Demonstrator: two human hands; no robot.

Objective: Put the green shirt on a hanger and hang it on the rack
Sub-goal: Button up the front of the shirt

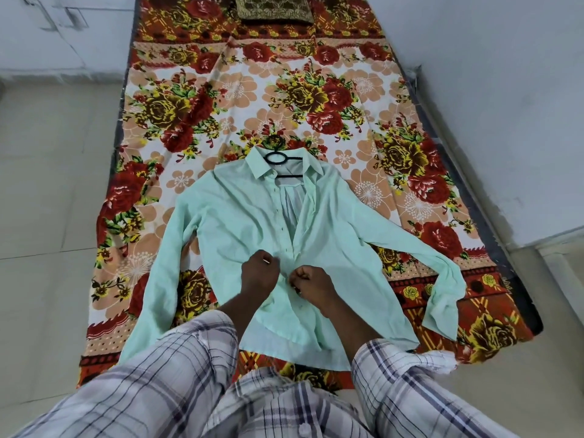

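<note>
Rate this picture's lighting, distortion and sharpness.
Head view: soft, even light, no glare, only faint shadows beside the green shirt; wide-angle distortion bows the floral bedsheet edges and floor lines; the hanger stays sharp; the plaid sleeves nearest the camera look stretched.

Nothing here can be read: no words, brand, number or sign. A tiny dark mark sits inside the collar of the pale green button-up cotton shirt (240, 222), beside the thin black hanger (289, 176), but it is too small to make out.
</note>
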